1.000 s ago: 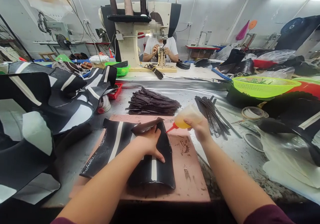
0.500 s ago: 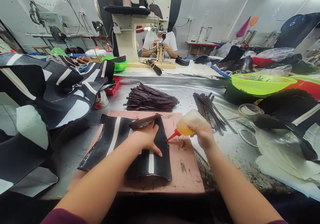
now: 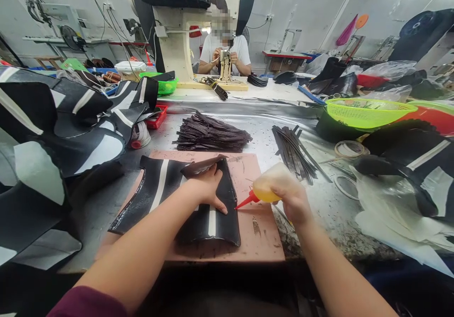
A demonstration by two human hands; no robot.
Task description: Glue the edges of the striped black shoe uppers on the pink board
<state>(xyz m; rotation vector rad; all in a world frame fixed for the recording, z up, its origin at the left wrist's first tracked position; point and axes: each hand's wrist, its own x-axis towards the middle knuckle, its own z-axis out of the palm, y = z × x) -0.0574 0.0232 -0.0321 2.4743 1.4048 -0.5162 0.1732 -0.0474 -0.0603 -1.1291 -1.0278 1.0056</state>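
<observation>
My right hand (image 3: 298, 203) is wrapped round a squeeze bottle (image 3: 271, 184) of yellowish liquid, tilted with its red nozzle (image 3: 246, 200) pointing left and down. The nozzle's tip is at the right edge of a black leather piece (image 3: 227, 227); I cannot tell whether it touches. My left hand (image 3: 209, 189) lies on that piece, thumb spread, fingers by a folded-up dark brown flap (image 3: 200, 167). White tape strips (image 3: 212, 222) run across the black leather. Part of the piece is hidden under my left forearm. A pink board (image 3: 262, 241) lies beneath it.
Beyond the board lie a stack of dark strips (image 3: 213, 135) and a looser bunch of strips (image 3: 294, 151). Taped black pieces (image 3: 85, 128) crowd the left; a yellow-green basket (image 3: 369, 114) and tape rolls (image 3: 351, 149) stand right. A person (image 3: 205, 64) sits behind a sewing machine (image 3: 173, 38).
The bottle's nozzle has moved a little toward me along the right edge of the black leather piece. My left hand stays in place on it. The view has tilted slightly down.
</observation>
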